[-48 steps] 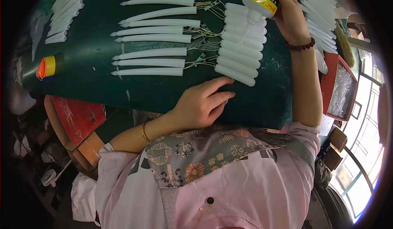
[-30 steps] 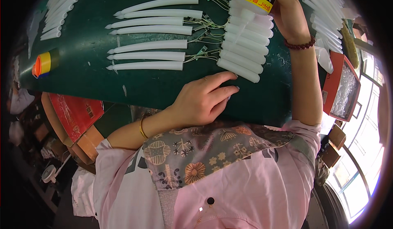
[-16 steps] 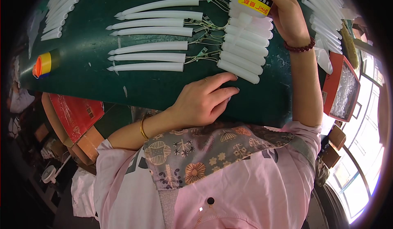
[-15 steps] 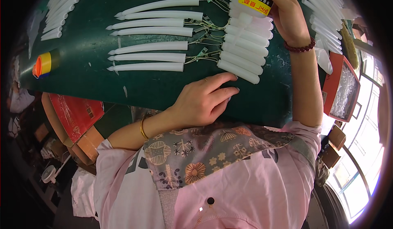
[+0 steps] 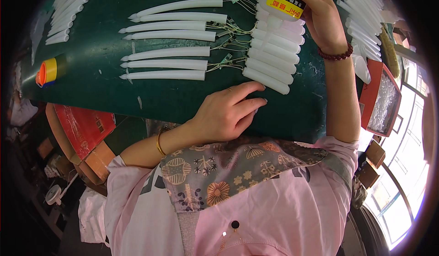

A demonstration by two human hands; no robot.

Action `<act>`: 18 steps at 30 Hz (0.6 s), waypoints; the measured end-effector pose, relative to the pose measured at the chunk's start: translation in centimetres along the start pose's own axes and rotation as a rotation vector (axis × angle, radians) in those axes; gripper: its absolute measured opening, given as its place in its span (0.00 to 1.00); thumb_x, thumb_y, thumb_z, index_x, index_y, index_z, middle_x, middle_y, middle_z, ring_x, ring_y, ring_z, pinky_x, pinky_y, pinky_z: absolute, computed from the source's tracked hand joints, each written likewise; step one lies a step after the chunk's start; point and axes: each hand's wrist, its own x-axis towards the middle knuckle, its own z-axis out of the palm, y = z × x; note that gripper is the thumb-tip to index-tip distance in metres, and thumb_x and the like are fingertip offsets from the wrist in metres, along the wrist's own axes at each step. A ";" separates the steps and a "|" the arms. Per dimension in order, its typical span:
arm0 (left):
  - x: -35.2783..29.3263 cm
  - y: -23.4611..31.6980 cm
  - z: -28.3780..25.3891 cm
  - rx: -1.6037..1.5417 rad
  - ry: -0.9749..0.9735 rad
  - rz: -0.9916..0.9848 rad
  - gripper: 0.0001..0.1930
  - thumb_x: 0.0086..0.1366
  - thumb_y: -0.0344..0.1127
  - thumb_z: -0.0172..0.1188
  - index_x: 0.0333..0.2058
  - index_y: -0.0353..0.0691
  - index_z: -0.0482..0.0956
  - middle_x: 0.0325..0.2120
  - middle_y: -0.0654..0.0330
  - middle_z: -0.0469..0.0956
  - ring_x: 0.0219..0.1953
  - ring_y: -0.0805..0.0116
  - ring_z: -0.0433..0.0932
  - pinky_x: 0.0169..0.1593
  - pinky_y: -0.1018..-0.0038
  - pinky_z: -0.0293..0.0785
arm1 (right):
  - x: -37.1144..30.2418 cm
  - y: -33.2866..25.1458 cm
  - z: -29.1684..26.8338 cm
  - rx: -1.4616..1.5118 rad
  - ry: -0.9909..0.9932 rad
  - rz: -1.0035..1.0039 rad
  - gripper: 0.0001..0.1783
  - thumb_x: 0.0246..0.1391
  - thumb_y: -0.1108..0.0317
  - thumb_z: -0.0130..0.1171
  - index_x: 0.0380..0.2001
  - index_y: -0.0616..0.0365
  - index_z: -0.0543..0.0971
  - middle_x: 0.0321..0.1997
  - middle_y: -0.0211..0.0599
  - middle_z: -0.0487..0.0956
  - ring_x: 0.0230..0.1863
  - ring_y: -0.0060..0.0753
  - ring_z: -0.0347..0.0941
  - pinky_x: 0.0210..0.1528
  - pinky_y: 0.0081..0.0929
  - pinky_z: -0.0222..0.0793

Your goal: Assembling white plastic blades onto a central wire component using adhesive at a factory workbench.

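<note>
My right hand [image 5: 325, 22] grips a glue bottle [image 5: 286, 2] with a yellow and black label, tipped so its translucent nozzle points down over a row of white tubes [image 5: 270, 66]. Thin wires and small green circuit boards [image 5: 225, 60] link these tubes to white candle-shaped sticks with pointed tips [image 5: 164, 64] on their left. Resting on the green table [image 5: 183, 98], my left hand [image 5: 231, 109] is empty, its fingers loosely stretched and apart just below the nearest tube. The nozzle's exact contact with the tubes is hard to make out.
More white sticks [image 5: 68, 16] lie at the far left, and others [image 5: 363, 16] at the far right. A yellow, blue and orange tape roll [image 5: 47, 72] stands near the left edge. Red boxes [image 5: 87, 128] flank the table, the right box [image 5: 384, 100] holding clear-white pieces.
The glue bottle and its nozzle have shifted very slightly downward over the tubes. My left hand stays in place.
</note>
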 end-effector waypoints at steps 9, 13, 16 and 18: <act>0.1 0.0 0.0 -0.009 0.000 0.000 0.14 0.58 0.26 0.67 0.44 0.39 0.84 0.53 0.56 0.78 0.41 0.56 0.84 0.42 0.65 0.82 | 0.0 -0.3 0.2 -0.001 0.009 0.010 0.24 0.67 0.53 0.67 0.52 0.64 0.79 0.42 0.35 0.85 0.38 0.23 0.82 0.40 0.19 0.80; 0.1 0.0 -0.1 -0.012 -0.002 -0.002 0.14 0.58 0.26 0.67 0.44 0.39 0.85 0.53 0.56 0.78 0.41 0.56 0.84 0.42 0.66 0.82 | 0.0 -0.4 0.4 0.006 0.002 -0.017 0.24 0.66 0.54 0.68 0.52 0.64 0.79 0.42 0.35 0.85 0.38 0.22 0.82 0.40 0.19 0.80; 0.1 0.0 -0.1 -0.014 0.001 -0.005 0.14 0.58 0.26 0.67 0.44 0.39 0.85 0.53 0.56 0.79 0.41 0.57 0.84 0.41 0.66 0.82 | 0.0 -0.4 0.5 -0.002 0.009 -0.005 0.24 0.66 0.54 0.68 0.52 0.64 0.79 0.42 0.35 0.85 0.38 0.22 0.82 0.40 0.19 0.79; 0.1 0.0 0.0 -0.011 0.008 -0.001 0.14 0.58 0.26 0.67 0.44 0.39 0.85 0.53 0.56 0.79 0.40 0.57 0.84 0.42 0.66 0.82 | 0.0 -0.2 0.4 -0.052 0.004 0.011 0.25 0.66 0.54 0.68 0.53 0.65 0.78 0.43 0.35 0.85 0.38 0.22 0.82 0.41 0.19 0.80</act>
